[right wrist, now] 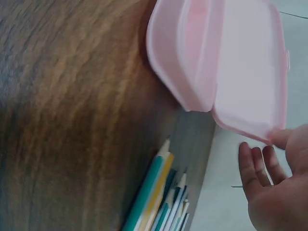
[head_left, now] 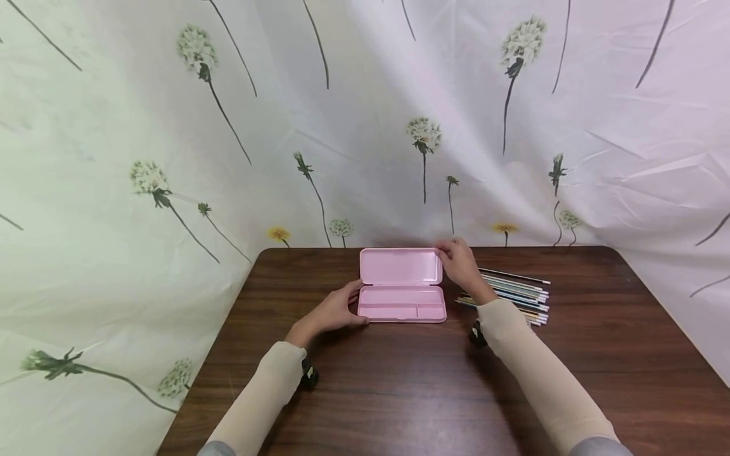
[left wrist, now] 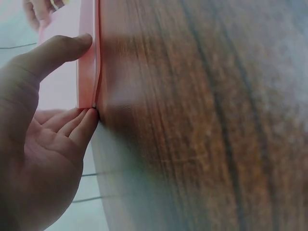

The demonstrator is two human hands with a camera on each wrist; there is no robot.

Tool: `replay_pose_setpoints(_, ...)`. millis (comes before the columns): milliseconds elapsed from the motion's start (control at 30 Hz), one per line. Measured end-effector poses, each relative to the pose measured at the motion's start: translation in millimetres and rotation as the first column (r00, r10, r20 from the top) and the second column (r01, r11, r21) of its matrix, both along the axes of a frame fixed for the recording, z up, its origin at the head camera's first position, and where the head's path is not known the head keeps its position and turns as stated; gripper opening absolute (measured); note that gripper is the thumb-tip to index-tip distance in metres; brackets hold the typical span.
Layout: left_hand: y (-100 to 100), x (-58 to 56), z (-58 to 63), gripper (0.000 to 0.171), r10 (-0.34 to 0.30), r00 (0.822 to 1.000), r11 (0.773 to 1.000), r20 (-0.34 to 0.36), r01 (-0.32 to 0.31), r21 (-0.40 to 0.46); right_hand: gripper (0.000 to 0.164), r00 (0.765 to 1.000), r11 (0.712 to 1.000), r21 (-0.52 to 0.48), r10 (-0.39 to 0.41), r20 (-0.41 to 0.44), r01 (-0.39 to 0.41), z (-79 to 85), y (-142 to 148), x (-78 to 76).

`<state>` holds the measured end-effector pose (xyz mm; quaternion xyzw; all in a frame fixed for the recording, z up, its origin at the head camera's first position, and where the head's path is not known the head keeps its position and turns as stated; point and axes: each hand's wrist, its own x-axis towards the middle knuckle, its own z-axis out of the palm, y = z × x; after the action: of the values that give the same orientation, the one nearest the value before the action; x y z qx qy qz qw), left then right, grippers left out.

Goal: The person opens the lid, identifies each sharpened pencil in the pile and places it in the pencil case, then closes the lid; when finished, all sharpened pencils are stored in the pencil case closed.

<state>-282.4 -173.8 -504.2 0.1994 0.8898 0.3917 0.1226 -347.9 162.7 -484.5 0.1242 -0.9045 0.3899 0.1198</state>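
A pink pencil case (head_left: pixel 402 304) lies on the table with its lid (head_left: pixel 401 266) raised and leaning back. Its base, which shows no contents, has a long compartment and smaller ones in front. My left hand (head_left: pixel 335 308) holds the base at its left end, thumb on the front side and fingers against the end, as the left wrist view shows closely. At the lid's upper right corner, my right hand (head_left: pixel 458 261) grips the edge; in the right wrist view the thumb (right wrist: pixel 279 138) touches that corner and the other fingers sit beyond the edge.
A bundle of pencils (head_left: pixel 521 296) lies right of the case, partly beneath my right forearm, with sharpened points toward the case. The dark wooden table (head_left: pixel 399 386) ends at the back against a hanging cloth (head_left: pixel 365 158) printed with dandelions.
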Motion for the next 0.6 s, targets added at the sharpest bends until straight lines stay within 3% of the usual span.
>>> replay_pose_setpoints(100,-1,0.3,0.0,0.092,-0.015,1.000,1.000,-0.022,0.014,-0.013,0.026,0.998,0.999,-0.005,-0.049,0.036,0.050,-5.0,1,-1.3)
replay_pose_setpoints(300,-1,1.1,-0.1,0.091,-0.012,0.999,0.999,-0.040,0.011,-0.040,0.019,0.985,0.992,-0.012,-0.120,0.122,0.122,-11.3,1,-4.3)
replay_pose_setpoints(600,-1,4.3,0.9,0.092,0.013,0.999,0.997,-0.046,-0.016,-0.074,0.025,0.977,0.984,0.160,-0.111,0.184,0.081,-16.0,-6,-4.5)
